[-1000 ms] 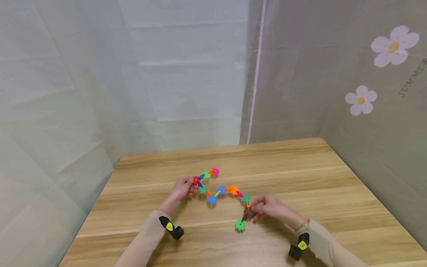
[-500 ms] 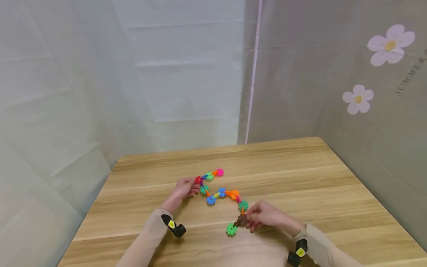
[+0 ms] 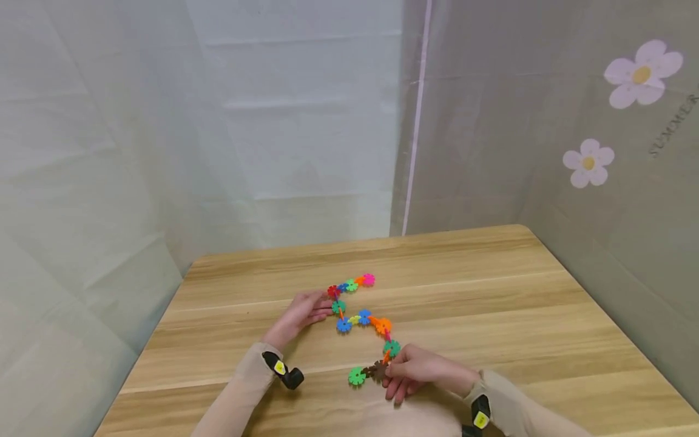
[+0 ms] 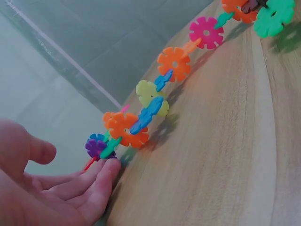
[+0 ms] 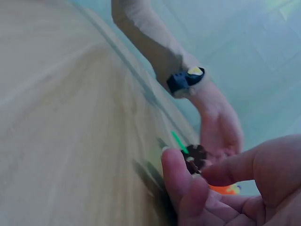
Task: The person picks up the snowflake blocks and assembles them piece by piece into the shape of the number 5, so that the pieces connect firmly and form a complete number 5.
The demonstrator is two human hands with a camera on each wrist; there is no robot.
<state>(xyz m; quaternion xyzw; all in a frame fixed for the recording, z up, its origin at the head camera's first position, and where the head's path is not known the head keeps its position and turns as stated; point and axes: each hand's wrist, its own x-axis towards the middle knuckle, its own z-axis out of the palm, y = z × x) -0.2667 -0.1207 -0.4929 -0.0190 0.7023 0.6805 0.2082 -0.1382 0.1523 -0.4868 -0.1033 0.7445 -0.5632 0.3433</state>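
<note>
A chain of colourful plastic snowflake discs lies in an S shape on the table, from a pink disc point(image 3: 369, 279) at the far end to a bright green disc point(image 3: 357, 376) at the near end. My left hand point(image 3: 303, 312) reaches the chain's upper left bend with extended fingers, by the red disc point(image 3: 334, 292) and a teal disc point(image 3: 338, 306). In the left wrist view its thumb stands apart from the discs, while the fingertips point(image 4: 112, 165) touch the chain's end nearest them. My right hand point(image 3: 420, 371) pinches the brown disc point(image 3: 379, 370) at the lower bend.
The wood-grain table point(image 3: 508, 303) spreads around the chain on all sides. Pale cloth curtains point(image 3: 295, 152) hang behind it and at both sides. A black wrist camera point(image 3: 284, 371) is strapped over the left sleeve.
My right hand has drawn the brown and green discs left and nearer, rounding the lower bend. The upper end has shifted slightly right, and my left fingers have loosened from the red disc.
</note>
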